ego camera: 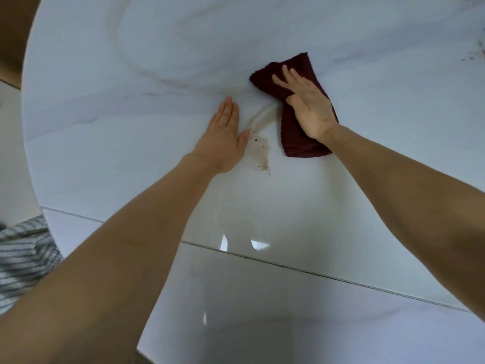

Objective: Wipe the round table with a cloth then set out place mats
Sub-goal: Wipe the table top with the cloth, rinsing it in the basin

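- Right hand (309,109), fingers straight, presses flat on the dark red cloth (296,137), right of frame centre on the round white bench (105,143).
- Left hand (225,137) lies flat and bare on the bench, holding nothing.
- Brown stain (262,153) with dark specks sits between the hands, just beside the cloth.
- I judge wiping unfinished: I would sweep the cloth left over the stain with firm, even pressure.
- More specks (472,56) at upper right; no place mats in view.

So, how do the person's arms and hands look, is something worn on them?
Both forearms are bare up to the picture's edge: no sleeves show. The left hand and the right hand have no gloves, and no rings, watch or bracelet can be seen on the fingers or wrists. The nails look short and unpainted.
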